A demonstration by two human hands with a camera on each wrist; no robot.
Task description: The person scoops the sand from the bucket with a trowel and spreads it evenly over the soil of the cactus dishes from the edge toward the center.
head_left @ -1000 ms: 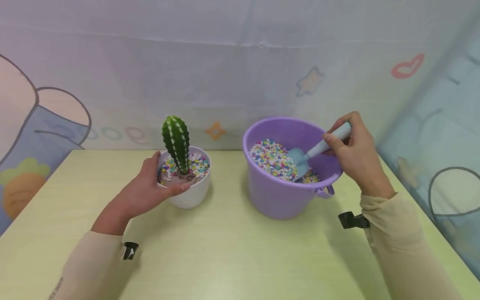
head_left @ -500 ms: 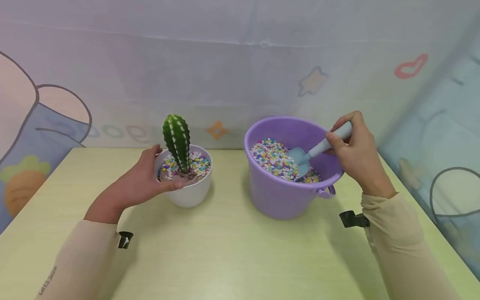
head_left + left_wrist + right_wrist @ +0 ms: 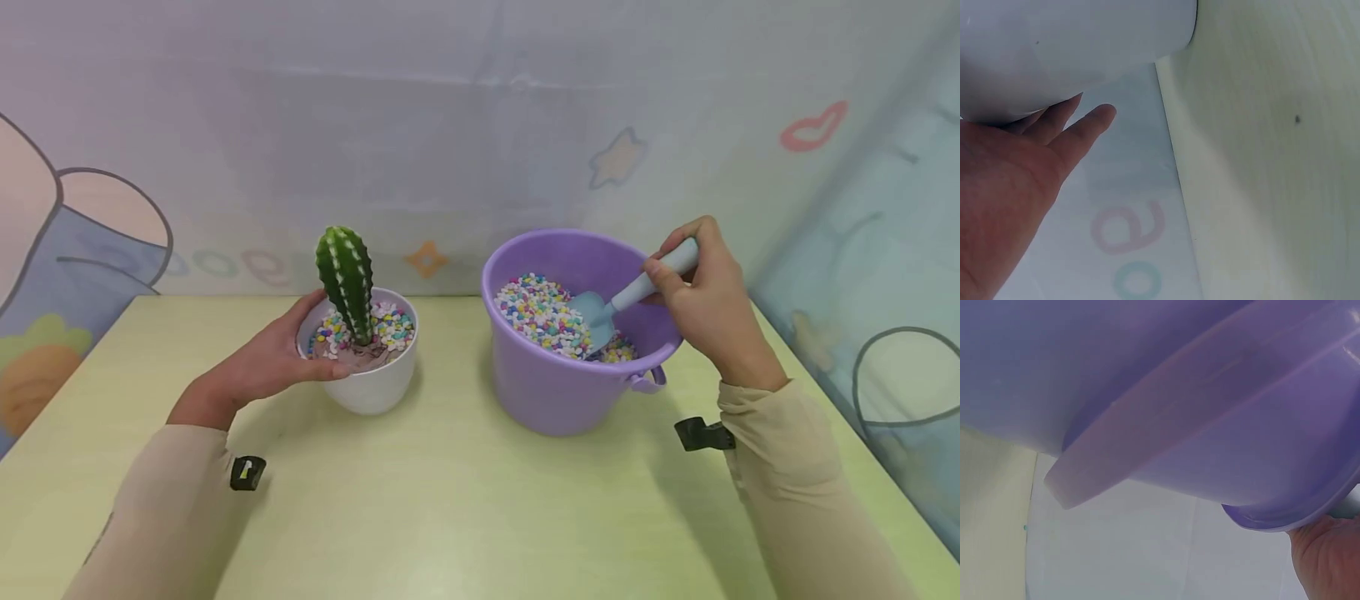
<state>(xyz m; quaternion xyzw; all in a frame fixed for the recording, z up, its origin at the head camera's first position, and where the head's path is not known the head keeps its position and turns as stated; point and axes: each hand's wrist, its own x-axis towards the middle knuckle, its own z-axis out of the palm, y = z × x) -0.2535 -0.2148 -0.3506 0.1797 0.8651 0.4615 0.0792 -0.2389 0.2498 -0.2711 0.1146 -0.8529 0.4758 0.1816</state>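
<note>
A green cactus (image 3: 347, 283) stands upright in a white flower pot (image 3: 371, 392) at the left of the head view. Coloured pebbles (image 3: 393, 325) cover part of the brown surface around its stem. My left hand (image 3: 258, 362) holds the pot's left side, thumb across the near rim and fingers behind. In the left wrist view, fingers lie along the pot wall (image 3: 1085, 44). My right hand (image 3: 708, 304) grips the handle of a light blue toy shovel (image 3: 596, 321). Its blade rests among the pebbles (image 3: 540, 312) inside a purple bucket (image 3: 551, 396), partly sunk in them.
Both containers stand on a pale yellow-green table (image 3: 450, 508), a gap between them. A printed cloth (image 3: 420, 142) hangs behind the table's far edge. The bucket's handle strap (image 3: 1166, 419) hangs along its outer side in the right wrist view.
My left thumb has slid a little to the left along the pot's rim, and the left forearm has shifted up and left. The right hand and shovel have hardly moved.
</note>
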